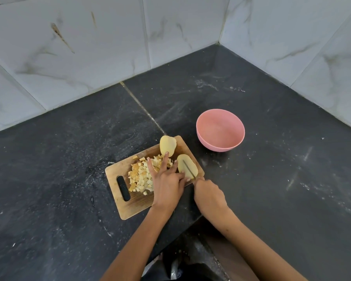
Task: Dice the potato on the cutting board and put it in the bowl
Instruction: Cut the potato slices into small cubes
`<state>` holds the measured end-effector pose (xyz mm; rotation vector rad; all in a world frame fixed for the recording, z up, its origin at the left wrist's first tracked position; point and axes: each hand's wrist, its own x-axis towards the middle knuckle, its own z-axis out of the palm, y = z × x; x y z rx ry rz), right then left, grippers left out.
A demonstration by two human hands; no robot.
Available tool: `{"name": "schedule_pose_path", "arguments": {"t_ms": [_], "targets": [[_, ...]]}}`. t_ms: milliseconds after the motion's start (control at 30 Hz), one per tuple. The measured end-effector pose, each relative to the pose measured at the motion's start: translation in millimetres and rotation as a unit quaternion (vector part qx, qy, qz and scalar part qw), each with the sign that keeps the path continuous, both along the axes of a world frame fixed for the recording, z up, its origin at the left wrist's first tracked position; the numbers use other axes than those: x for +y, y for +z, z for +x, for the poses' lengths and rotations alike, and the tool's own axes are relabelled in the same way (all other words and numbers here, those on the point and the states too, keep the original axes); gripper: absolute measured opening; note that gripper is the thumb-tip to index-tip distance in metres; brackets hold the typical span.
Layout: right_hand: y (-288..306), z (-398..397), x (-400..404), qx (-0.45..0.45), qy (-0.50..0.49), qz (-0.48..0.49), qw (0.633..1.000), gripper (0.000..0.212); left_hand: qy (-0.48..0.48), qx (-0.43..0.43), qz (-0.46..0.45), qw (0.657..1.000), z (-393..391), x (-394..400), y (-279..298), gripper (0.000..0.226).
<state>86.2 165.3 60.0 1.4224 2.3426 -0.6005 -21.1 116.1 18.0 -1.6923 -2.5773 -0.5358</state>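
The pink bowl (220, 129) stands empty on the dark countertop (272, 159), apart from the wooden cutting board (134, 207). The left hand (167, 184) presses a peeled potato half (187, 166) with spread fingers. The right hand (208, 192) grips a knife (188, 169), blade in that half. A second potato half (168, 145) and diced potato (142, 177) lie on the board, beside the left hand.

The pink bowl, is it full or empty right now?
Empty. The pink bowl shows only its bare inside; the diced potato lies on the cutting board.
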Motion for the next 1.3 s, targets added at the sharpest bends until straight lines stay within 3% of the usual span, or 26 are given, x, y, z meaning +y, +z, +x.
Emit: {"name": "schedule_pose_path", "arguments": {"t_ms": [400,600,767,1000,1300], "targets": [[-1.3,48.6,-24.2,-0.008,-0.015,-0.028,0.999,0.031,0.008,0.007,0.002,1.000,0.4,-1.6,-3.4,0.007],[7.5,59.2,-22.0,0.032,-0.042,-0.034,0.998,0.036,0.007,0.008,0.002,1.000,-0.5,-0.5,0.9,0.008],[9.8,28.0,0.4,0.084,-0.063,-0.020,0.994,0.033,-0.010,0.016,0.025,1.000,-1.5,-5.3,-0.4,0.010],[-1.0,-17.2,15.8,0.077,-0.044,-0.028,0.996,0.030,-0.010,0.008,0.048,0.999,-1.9,-8.6,0.4,0.011],[-3.6,-18.8,6.7,0.024,-0.006,0.002,1.000,0.034,0.004,0.004,0.063,0.998,0.1,-7.2,-2.1,0.012]]}}
